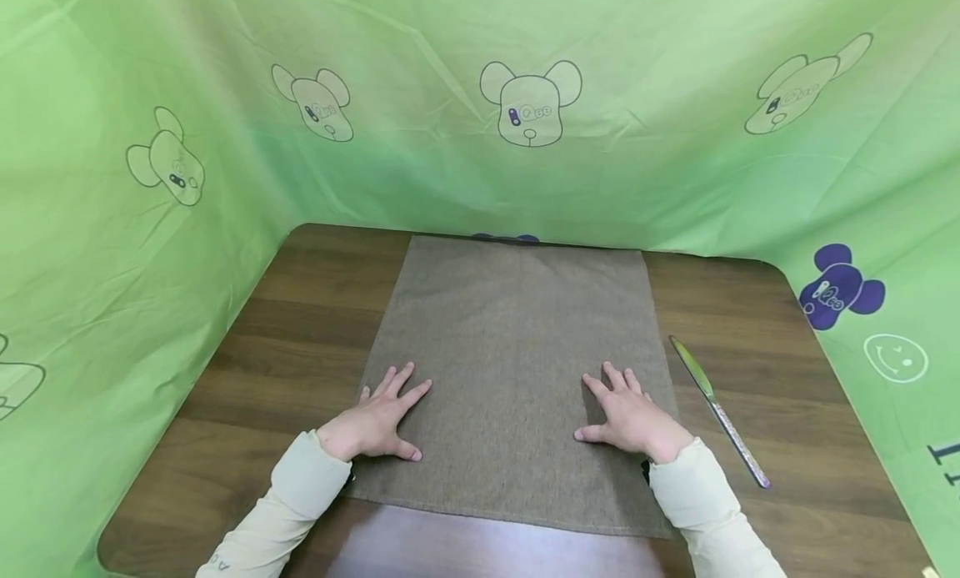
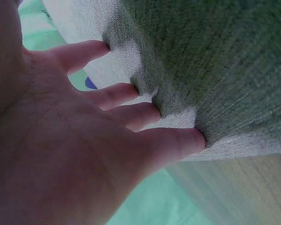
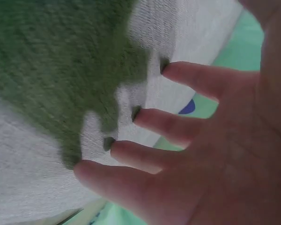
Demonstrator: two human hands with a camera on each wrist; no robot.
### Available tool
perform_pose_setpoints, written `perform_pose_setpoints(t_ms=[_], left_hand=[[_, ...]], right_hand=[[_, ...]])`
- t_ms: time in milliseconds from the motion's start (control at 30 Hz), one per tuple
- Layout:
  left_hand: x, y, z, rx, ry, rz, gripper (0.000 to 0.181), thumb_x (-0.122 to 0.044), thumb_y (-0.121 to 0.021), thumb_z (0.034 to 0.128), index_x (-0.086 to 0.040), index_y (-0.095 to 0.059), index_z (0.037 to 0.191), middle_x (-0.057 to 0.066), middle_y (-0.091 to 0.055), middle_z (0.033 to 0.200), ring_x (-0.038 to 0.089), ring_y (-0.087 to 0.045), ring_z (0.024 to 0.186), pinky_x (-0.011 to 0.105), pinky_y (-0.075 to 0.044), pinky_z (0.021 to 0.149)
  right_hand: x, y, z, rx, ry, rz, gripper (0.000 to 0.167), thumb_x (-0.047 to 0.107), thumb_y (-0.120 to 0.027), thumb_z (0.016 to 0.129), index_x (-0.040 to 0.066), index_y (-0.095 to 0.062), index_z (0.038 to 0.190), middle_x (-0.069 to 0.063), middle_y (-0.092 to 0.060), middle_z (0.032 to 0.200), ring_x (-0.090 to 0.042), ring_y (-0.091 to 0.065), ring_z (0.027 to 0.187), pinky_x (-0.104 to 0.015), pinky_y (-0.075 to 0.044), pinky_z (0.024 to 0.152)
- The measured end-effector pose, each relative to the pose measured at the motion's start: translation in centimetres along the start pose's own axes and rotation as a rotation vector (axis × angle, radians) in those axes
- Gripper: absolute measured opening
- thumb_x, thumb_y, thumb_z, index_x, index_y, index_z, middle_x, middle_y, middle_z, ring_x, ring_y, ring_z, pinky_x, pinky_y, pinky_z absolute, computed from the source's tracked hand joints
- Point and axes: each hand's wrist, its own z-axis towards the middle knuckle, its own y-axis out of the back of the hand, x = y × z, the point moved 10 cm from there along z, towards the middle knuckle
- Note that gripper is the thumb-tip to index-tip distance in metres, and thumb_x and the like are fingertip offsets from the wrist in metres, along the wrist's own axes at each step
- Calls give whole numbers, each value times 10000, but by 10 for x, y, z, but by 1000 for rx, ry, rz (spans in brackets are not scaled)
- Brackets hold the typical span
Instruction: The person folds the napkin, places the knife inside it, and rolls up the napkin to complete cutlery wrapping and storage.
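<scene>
A grey-brown cloth lies spread over the middle of the wooden table, with slight wrinkles near its far edge. On its left part my left hand rests with fingers spread. My right hand lies spread on the right part. In the left wrist view the fingertips touch the cloth. The right wrist view likewise has the fingertips against the fabric. To the right of the cloth lies a table knife with a shiny blade and patterned handle, apart from my right hand.
The dark wooden table has rounded corners. A green curtain with bear-head drawings hangs behind it and along both sides. The cloth's near edge lies close to the table's front, where light reflects.
</scene>
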Motion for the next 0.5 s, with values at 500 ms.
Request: perform_pose_setpoints(t_ms=[500], left_hand=[[-1,0,0,5,14,-15,990,-321,-864,692,-147,-333,1509,189,-100,1612,451,-84,1474,749,-172,1051]], right_hand=[[-3,31,49,-190,69,-19,706,366,-628,924,-35,-371,1445,-332,-166,1540,-600,-66,1397,-706,-172,1083]])
